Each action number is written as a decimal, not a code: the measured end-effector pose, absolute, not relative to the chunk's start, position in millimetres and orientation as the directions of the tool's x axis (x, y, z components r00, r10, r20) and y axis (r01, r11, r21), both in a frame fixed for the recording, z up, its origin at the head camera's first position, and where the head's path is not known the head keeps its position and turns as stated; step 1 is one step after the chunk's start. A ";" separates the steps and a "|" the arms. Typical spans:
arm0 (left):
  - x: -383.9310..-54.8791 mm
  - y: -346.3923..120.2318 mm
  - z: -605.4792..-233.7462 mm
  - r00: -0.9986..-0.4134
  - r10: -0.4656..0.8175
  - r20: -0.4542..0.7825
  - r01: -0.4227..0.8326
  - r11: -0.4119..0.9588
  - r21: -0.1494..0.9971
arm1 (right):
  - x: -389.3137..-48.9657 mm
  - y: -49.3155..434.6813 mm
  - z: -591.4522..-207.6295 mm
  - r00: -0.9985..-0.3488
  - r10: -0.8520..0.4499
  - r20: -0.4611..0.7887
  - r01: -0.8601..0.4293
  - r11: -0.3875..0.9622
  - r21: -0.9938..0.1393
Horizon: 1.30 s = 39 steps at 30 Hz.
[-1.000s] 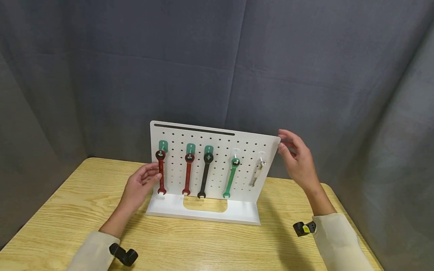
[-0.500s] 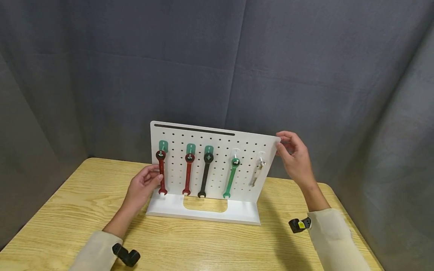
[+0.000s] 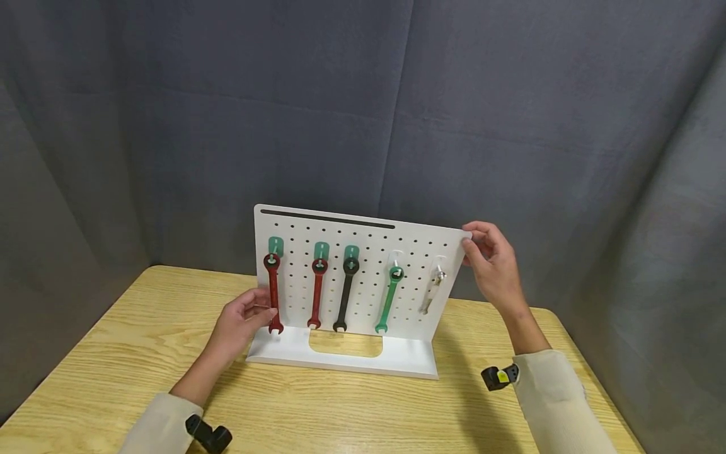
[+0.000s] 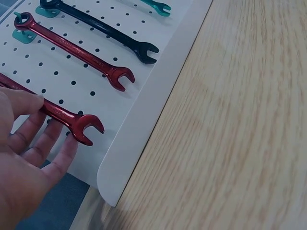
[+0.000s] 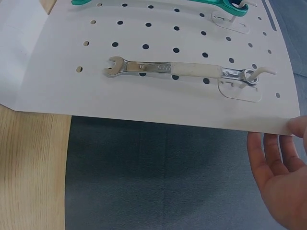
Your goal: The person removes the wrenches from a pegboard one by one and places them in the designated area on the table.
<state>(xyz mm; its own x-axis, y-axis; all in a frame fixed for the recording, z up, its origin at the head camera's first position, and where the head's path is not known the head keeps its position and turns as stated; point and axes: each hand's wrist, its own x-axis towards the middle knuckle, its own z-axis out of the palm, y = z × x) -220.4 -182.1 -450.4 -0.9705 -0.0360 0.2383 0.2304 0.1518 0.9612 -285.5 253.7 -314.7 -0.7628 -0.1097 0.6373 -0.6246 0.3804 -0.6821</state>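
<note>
A white pegboard stand (image 3: 363,284) stands upright on the table, with several combination wrenches hanging from its hooks. My left hand (image 3: 238,323) pinches the leftmost red wrench (image 4: 62,114) low on its shank, thumb in front and fingers behind. The ring end of this wrench stays on its green-backed hook (image 3: 276,244); the open end tilts slightly to the right. At the board's upper right corner, my right hand (image 3: 495,268) grips the edge, thumb on the front face and fingertips behind. Closest to that hand hangs a silver wrench (image 5: 196,70) with a white sleeve.
A second red wrench (image 3: 317,295), a black wrench (image 3: 345,296) and a green wrench (image 3: 388,299) hang along the board. The wooden table (image 3: 351,410) extends in front of the stand. Grey curtain (image 3: 283,126) closes off the back and sides.
My right hand has moved left onto the board's corner and taken hold of it. My left hand has slid slightly lower and right, and the red wrench's lower end has swung a little right.
</note>
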 end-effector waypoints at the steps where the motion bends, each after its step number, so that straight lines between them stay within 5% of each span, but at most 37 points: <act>1: -220.0 -182.0 -450.0 -0.971 -0.037 0.236 0.229 0.147 0.962 | -285.7 254.0 -315.1 -0.764 -0.108 0.636 -0.622 0.385 -0.682; 39: -208.2 -193.2 -443.0 -0.968 0.129 0.214 0.220 0.033 0.975 | -287.6 254.1 -323.0 -0.791 -0.091 0.605 -0.597 0.331 -0.731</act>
